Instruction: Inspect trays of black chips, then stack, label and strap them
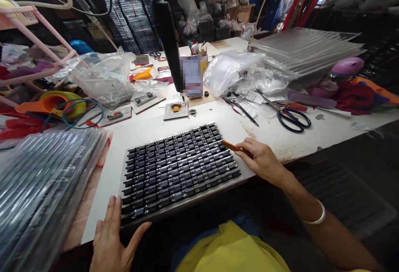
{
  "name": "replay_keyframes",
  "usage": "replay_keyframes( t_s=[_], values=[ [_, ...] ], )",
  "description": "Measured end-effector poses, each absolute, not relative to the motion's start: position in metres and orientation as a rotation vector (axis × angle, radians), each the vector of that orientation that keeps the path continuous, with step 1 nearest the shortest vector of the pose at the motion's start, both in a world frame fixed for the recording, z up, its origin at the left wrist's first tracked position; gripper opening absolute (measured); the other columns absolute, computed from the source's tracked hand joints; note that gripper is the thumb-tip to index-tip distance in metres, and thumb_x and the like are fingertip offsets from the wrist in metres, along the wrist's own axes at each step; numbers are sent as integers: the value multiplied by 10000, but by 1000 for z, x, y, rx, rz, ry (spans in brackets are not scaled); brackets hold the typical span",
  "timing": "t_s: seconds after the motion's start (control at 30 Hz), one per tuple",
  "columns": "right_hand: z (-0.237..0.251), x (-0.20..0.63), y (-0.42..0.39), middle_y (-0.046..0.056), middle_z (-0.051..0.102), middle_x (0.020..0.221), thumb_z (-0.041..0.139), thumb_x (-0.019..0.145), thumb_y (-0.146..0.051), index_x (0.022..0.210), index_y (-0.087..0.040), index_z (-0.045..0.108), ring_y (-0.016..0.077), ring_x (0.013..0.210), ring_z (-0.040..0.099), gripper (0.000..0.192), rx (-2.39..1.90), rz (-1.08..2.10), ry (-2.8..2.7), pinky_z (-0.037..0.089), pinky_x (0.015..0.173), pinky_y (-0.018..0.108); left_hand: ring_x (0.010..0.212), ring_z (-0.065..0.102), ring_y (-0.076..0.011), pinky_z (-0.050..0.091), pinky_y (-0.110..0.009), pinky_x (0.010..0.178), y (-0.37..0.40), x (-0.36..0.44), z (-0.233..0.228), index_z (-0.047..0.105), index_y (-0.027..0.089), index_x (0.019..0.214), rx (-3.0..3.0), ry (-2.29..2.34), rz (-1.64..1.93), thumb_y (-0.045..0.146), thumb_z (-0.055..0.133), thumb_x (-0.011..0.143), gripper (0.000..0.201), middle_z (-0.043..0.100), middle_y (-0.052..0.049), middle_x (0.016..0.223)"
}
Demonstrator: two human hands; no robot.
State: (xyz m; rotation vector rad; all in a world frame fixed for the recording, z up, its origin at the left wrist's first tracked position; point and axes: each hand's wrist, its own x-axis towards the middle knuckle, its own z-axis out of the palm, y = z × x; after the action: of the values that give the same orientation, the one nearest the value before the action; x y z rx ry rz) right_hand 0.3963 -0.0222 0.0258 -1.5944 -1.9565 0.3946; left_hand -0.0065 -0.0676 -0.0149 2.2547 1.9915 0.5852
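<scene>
A flat tray (183, 199) packed with rows of small black components (177, 168) lies on a white board (146, 133) at the table's near edge. My left hand (110, 238) rests at the tray's near left corner, fingers spread, thumb under the front edge. At the tray's right end, my right hand (262, 160) grips a thin orange tool (232, 146) whose tip touches the components on that side. A white bangle (316, 218) circles my right wrist.
Stacks of clear-wrapped trays lie at the near left (40, 193) and far right (308, 47). Black scissors (291, 118), pliers (241, 110), plastic bags (102, 77), small jig boards (176, 110) and a black post (168, 43) stand beyond the board.
</scene>
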Motion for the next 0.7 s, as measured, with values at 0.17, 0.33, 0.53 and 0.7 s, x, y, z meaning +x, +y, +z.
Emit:
replay_keyframes(
  t_s=[0.17,0.33,0.53,0.7],
  values=[
    [28,394,-24,53,593,824,447,927,-252,927,-200,618,195,760,577,179,-1611,359,-2003,442,687,319,1392,264,-314,179,-542,1141,-70,-4,-19,110,213,1502,2275,1983,682,546,432,881,774,249,-139,1533],
    [25,387,-30,25,635,802,540,886,-369,917,-209,581,180,699,593,167,-1637,402,-1565,452,619,292,1383,291,-300,193,-539,1136,-72,-5,-23,136,220,1498,2283,1980,744,558,452,878,774,289,-140,1518],
    [18,365,-39,-4,642,786,657,813,-389,905,-226,600,176,720,619,195,-1508,449,-1153,487,677,294,1412,215,-295,220,-549,1120,-76,-1,-21,122,207,1501,2305,1959,760,522,444,900,751,281,-155,1518],
    [26,339,-39,-11,621,737,665,814,-337,978,-225,630,141,628,587,202,-1393,508,-1168,492,597,263,1412,209,-310,210,-593,1100,-79,4,-22,118,232,1500,2395,1968,728,425,434,933,678,274,-151,1521]
  ],
)
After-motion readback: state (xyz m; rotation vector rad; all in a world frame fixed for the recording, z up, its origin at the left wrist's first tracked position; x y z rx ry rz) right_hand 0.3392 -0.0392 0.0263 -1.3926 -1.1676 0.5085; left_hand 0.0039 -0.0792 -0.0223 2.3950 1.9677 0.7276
